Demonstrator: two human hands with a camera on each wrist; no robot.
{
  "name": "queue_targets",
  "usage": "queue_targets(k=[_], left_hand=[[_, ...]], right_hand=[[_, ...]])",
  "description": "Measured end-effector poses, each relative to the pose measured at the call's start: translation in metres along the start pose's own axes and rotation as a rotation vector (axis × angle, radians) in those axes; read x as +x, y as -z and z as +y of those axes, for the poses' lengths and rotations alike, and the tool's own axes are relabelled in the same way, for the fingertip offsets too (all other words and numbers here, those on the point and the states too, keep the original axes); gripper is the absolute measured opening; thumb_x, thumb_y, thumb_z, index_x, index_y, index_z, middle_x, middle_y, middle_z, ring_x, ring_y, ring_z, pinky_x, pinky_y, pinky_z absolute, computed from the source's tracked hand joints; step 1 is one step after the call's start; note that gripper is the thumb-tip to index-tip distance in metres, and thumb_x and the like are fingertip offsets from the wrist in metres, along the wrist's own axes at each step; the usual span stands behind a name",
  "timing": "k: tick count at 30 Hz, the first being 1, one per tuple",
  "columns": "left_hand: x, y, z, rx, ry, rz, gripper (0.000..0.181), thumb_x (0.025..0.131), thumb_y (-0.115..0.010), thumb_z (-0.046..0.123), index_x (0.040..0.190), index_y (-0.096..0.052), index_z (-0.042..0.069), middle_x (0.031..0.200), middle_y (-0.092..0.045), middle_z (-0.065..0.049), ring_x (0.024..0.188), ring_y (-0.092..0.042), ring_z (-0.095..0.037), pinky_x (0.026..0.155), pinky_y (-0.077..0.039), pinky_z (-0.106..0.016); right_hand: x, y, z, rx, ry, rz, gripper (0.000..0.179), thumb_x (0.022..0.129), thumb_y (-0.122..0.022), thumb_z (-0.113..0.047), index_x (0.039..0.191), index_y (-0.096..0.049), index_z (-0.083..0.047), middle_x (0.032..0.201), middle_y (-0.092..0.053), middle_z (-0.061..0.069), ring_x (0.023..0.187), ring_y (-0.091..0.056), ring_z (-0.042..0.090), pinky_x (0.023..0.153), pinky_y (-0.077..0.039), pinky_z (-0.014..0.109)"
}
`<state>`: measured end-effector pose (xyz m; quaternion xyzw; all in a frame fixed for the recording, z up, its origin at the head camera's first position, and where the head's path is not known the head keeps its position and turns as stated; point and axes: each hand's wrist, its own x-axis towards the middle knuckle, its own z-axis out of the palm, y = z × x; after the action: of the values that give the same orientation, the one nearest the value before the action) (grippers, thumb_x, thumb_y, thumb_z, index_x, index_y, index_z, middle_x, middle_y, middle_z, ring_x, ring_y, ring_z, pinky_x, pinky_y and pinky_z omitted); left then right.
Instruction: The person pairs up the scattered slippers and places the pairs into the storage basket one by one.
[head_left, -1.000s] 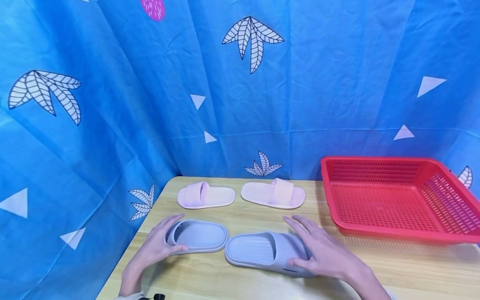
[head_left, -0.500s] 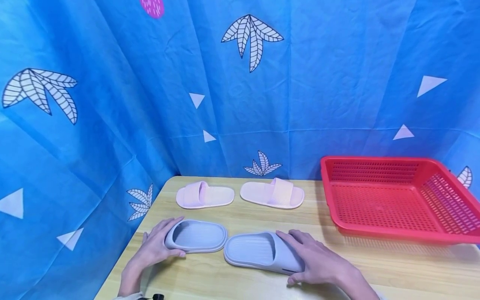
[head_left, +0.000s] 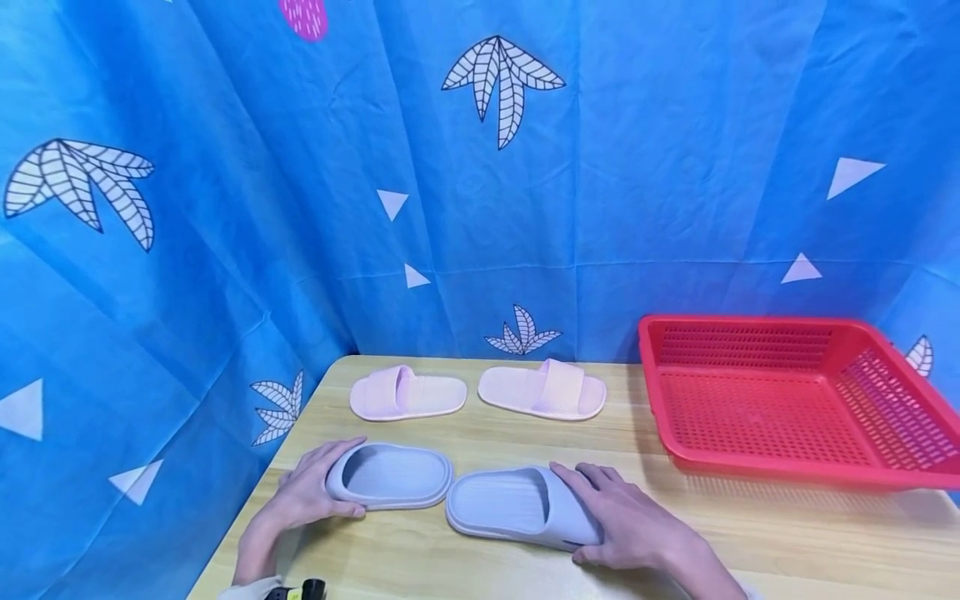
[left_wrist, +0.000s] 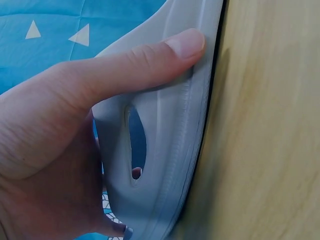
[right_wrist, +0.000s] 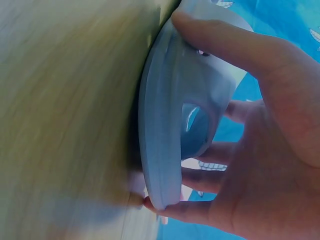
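Two grey-blue slippers lie on the table with their heel ends almost meeting. My left hand (head_left: 311, 490) grips the toe end of the left slipper (head_left: 401, 477), thumb along its near side and fingers over the far side. In the left wrist view, that thumb presses on the side wall of the slipper (left_wrist: 167, 120) above a slot. My right hand (head_left: 633, 518) holds the toe end of the right slipper (head_left: 501, 502), thumb on the near side. The right wrist view shows its fingers spread round the slipper's toe (right_wrist: 162, 135), with the sole edge close along the tabletop.
Behind the grey slippers, a pink slipper (head_left: 435, 394) and its mate (head_left: 513, 387) lie heel to heel with a small gap. A red plastic basket (head_left: 795, 472) stands at the right of the wooden table (head_left: 450, 567). Blue patterned cloth (head_left: 652, 167) hangs behind and at the left.
My right hand has come left and down onto the right slipper's toe, its fingers closing round it. The left hand's thumb has settled against the left slipper's side. The slippers have hardly moved.
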<state>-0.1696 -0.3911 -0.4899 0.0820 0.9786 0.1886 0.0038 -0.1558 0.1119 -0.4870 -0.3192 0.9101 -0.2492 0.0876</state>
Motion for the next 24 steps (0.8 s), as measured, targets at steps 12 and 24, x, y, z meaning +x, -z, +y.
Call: queue_targets(k=[12, 24], left_hand=[[-0.004, 0.005, 0.002, -0.012, 0.020, -0.029, 0.109, 0.055, -0.097, 0.054, 0.150, -0.051, 0.024, 0.145, -0.053, -0.013, 0.130, -0.043, -0.046, 0.085, -0.032, -0.081], [0.003, 0.009, 0.002, -0.079, -0.024, 0.014, 0.105, 0.056, -0.097, 0.056, 0.146, -0.054, 0.023, 0.139, -0.056, -0.011, 0.122, -0.049, -0.039, 0.086, -0.043, -0.068]], right_hand=[[-0.003, 0.004, 0.000, -0.061, 0.026, 0.075, 0.104, 0.070, -0.092, -0.045, 0.158, -0.040, -0.024, 0.139, -0.050, 0.005, 0.119, -0.049, 0.024, 0.089, -0.051, 0.053], [-0.010, 0.024, 0.001, -0.102, 0.082, 0.222, 0.096, 0.072, -0.090, -0.052, 0.154, -0.046, -0.026, 0.139, -0.051, 0.002, 0.121, -0.049, 0.020, 0.087, -0.052, 0.048]])
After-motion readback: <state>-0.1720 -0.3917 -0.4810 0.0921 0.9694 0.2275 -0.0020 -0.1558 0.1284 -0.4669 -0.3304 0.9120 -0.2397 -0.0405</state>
